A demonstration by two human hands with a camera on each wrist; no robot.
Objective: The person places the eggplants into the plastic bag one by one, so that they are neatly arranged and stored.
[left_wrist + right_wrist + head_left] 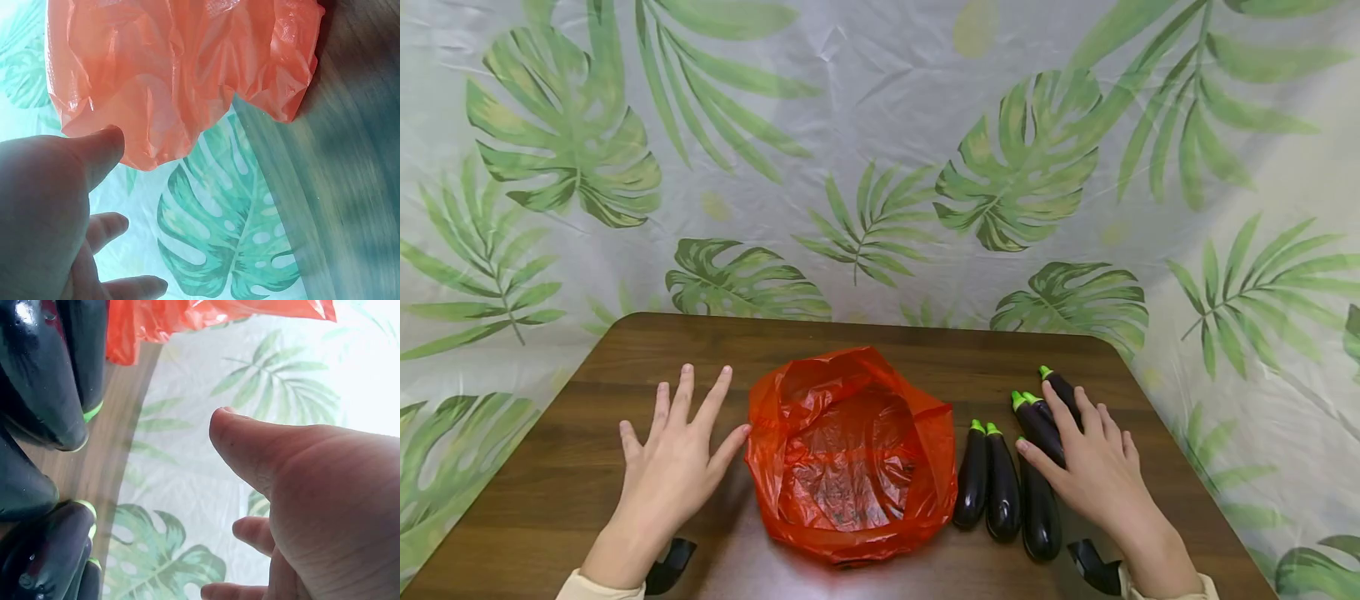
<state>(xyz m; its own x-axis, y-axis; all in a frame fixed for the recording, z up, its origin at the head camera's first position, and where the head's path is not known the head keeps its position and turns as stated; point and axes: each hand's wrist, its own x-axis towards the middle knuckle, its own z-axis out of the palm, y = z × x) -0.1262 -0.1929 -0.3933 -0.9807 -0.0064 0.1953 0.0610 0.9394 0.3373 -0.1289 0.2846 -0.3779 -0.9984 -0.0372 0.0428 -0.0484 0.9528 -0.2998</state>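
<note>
A red plastic bag [850, 467] stands on the table with its mouth wide, and I see nothing inside it. Several dark eggplants [973, 479] with bright green stem ends lie to its right, some side by side and some heaped. My left hand [673, 462], fingers spread, is just left of the bag; its thumb is close to the bag's side, and whether they touch I cannot tell. Over the eggplants at the right, my right hand [1097, 471] hovers with spread fingers and grips nothing. In the right wrist view, eggplants [37, 369] lie left of that hand.
The brown wooden table [700, 342] has its far edge just beyond the bag and eggplants. Behind it hangs a pale sheet [850, 125] printed with green leaves. A black strap piece [672, 567] shows by the left wrist, another [1093, 568] by the right wrist.
</note>
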